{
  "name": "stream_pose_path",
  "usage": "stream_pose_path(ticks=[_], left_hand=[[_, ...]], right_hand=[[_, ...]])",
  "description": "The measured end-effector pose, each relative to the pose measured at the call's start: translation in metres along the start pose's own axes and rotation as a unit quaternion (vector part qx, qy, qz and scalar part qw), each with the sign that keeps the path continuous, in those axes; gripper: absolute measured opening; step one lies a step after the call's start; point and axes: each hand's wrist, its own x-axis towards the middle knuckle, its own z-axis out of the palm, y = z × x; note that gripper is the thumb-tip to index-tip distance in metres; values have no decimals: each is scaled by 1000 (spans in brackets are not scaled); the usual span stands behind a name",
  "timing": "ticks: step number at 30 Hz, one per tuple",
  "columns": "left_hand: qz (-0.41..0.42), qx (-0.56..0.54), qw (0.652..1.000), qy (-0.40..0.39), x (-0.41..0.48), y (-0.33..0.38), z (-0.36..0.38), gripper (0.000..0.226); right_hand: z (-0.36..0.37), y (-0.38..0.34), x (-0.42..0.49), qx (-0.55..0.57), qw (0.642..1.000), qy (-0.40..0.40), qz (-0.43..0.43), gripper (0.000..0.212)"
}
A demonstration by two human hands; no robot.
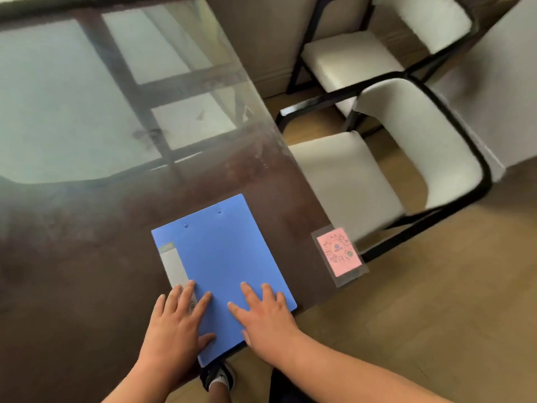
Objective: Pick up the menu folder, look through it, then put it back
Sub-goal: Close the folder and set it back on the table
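Left hand (pixel 177 321) and right hand (pixel 266 318) pressed flat, fingers spread, nothing gripped, on closed blue folder (pixel 220 257); near corner overhung past table (pixel 87 257) edge.

surface: dark glossy table (pixel 72 257), window reflected in top | on it: closed blue menu folder (pixel 220 257) lay flat at near edge, its near corner overhanging | pink QR card (pixel 338 253) in clear sleeve sat flat at right edge, apart from folder
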Motion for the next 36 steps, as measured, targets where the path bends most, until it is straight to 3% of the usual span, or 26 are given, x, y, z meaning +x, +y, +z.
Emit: stream_pose_path(ticks=[6,15,36], left_hand=[[30,-20,999,0,35,39,-20,94],[46,-16,999,3,51,73,-28,95],[46,-22,999,14,60,80,-24,95]], right_hand=[[-7,45,-14,15,999,-1,43,63],[-7,87,-27,-3,999,0,38,64],[-11,104,-28,0,1000,9,29,62]])
